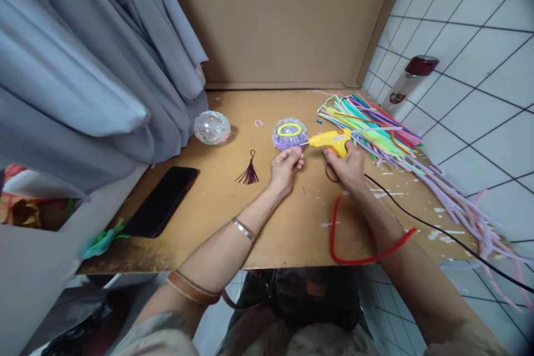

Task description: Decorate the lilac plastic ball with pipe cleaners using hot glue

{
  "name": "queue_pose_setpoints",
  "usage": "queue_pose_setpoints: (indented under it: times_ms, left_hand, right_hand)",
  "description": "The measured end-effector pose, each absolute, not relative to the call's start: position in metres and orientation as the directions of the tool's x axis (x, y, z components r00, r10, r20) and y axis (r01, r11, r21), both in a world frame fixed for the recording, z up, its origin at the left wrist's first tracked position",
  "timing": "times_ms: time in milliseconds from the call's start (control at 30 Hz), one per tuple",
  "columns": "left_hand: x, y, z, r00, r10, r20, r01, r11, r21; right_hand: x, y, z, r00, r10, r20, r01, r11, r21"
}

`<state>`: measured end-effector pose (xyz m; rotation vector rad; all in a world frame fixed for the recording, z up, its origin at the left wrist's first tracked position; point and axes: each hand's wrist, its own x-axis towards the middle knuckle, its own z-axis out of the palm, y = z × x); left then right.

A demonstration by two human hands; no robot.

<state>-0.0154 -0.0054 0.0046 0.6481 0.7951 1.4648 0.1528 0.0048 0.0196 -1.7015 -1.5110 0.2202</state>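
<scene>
My right hand [350, 167] is wrapped round a yellow hot glue gun [331, 139], whose nozzle points left. At the nozzle tip, my left hand [286, 169] has thumb and fingers pinched on the lower right edge of a clear plastic ball [287, 123]. Purple fuzzy trim runs round this ball, and a yellow oval ring [289, 135] lies on its face. The exact spot of the pinch is hidden by the fingers. A dark purple tassel [250, 171] lies left of my left hand. Further left sits another clear ball [212, 127] with coloured specks inside.
Many coloured pipe cleaners [371, 122] are heaped at the right, near a clear bottle [403, 89]. A bent red pipe cleaner [362, 261] lies under my right forearm. The glue gun's black cord [421, 219] trails right. A phone [162, 200] and grey cloth [104, 67] are left.
</scene>
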Motion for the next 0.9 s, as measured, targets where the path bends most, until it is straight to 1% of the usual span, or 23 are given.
queue_pose_setpoints:
  times_ms: [333,433,533,767,900]
  left_hand:
    - [-0.0154,-0.0067,0.0051,-0.039,0.998,-0.057,-0.599,0.022,0.8]
    - [-0.0156,-0.0062,0.0041,-0.028,0.998,-0.052,-0.599,0.025,0.8]
    - [-0.0159,-0.0056,0.0032,-0.027,0.998,-0.065,-0.604,0.035,0.797]
    - [-0.0173,-0.0043,0.0055,-0.047,0.993,-0.113,-0.624,0.059,0.779]
    - [-0.0181,-0.0048,0.0067,-0.048,0.992,-0.116,-0.622,0.062,0.78]
  right_hand:
    - [0.1545,0.0051,0.0195,0.306,0.864,0.399,0.718,0.066,-0.693]
    - [0.155,0.0056,0.0185,0.289,0.872,0.394,0.716,0.076,-0.694]
    - [0.1546,0.0057,0.0182,0.267,0.878,0.397,0.717,0.095,-0.691]
    - [0.1512,0.0032,0.0214,0.28,0.867,0.412,0.693,0.114,-0.712]
    - [0.1502,0.0023,0.0232,0.279,0.872,0.403,0.695,0.106,-0.711]
